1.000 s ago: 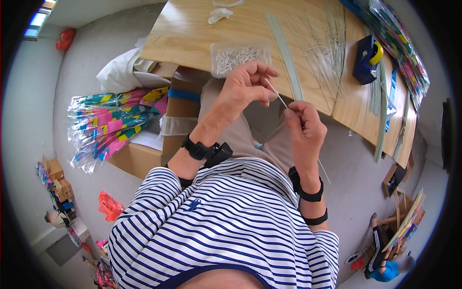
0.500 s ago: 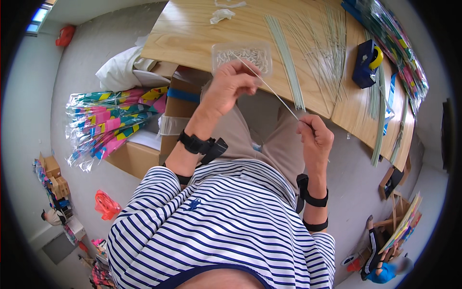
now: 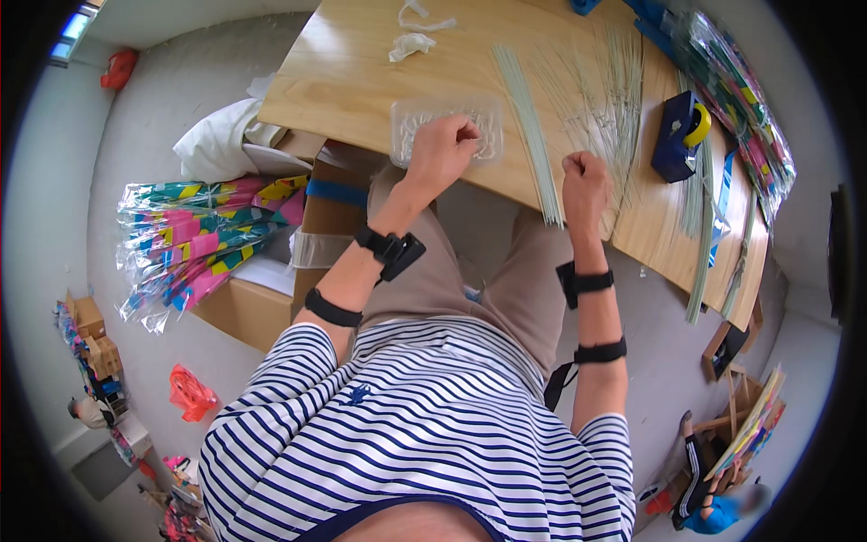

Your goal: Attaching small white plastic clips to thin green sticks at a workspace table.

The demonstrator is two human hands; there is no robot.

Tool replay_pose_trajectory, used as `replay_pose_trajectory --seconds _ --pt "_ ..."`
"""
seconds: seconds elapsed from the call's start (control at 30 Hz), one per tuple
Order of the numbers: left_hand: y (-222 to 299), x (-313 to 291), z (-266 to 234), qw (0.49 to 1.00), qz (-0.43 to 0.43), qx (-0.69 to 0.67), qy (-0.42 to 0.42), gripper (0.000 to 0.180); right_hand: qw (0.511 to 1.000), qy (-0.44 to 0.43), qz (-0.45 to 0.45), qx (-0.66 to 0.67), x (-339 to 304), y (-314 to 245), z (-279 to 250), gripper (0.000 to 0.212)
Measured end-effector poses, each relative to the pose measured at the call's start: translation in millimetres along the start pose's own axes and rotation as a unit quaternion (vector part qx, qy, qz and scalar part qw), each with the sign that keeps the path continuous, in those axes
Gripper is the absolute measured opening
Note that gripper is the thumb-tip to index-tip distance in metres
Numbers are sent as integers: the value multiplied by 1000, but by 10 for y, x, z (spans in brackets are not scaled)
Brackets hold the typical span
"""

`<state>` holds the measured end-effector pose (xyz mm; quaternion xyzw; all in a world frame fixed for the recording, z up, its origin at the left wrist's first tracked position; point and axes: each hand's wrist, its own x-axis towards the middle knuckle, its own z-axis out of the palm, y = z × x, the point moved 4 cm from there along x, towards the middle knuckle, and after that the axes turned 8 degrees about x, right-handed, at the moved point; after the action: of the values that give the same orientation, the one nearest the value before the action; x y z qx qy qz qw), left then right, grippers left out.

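Note:
My left hand [image 3: 439, 155] is over the near part of a clear plastic tray [image 3: 406, 117] of small whitish pieces. Its fingers are curled together, and anything between them is hidden. Further right, my right hand [image 3: 587, 188] is raised at the near edge of the table, fingers closed in a fist-like pinch; I cannot make out what is in it. Between the two hands lies a bundle of thin pale green rods [image 3: 529, 131], its ends jutting past the table edge. More thin rods [image 3: 603, 99] are fanned loosely beyond my right hand.
A dark blue tape dispenser [image 3: 673, 144] with yellow tape stands at the right. Plastic-wrapped colourful bundles lie at the far right [image 3: 736, 90] and in a cardboard box [image 3: 239, 303] on the left. Crumpled white scraps [image 3: 412, 45] rest at the back of the wooden table [image 3: 343, 72].
The thin rod that stretched between my hands no longer shows there. My left hand has lowered slightly over the tray; my right hand has moved forward to the table edge.

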<state>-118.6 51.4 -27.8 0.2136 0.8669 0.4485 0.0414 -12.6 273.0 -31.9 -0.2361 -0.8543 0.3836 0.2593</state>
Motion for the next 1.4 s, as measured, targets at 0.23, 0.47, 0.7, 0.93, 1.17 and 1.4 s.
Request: replay_pose_trajectory --seconds 0.23,0.47,0.7,0.93,1.17,1.4 --pt "-88 256 279 975 31 207 -76 12 977 29 -22 -209 394 387 264 11" --pt "-182 257 387 972 51 221 -61 6 982 -51 0 -183 181 300 576 10" --pt "-159 235 355 970 40 231 -71 7 990 -48 -39 -130 453 372 587 16" --pt "-178 242 388 970 34 227 -82 6 993 2 -36 -114 555 444 465 21" --pt "-261 229 376 975 32 216 -49 5 973 -112 49 -194 291 389 634 19" --pt "-344 241 67 977 -155 -135 -57 4 980 -59 26 -189 354 427 619 12"
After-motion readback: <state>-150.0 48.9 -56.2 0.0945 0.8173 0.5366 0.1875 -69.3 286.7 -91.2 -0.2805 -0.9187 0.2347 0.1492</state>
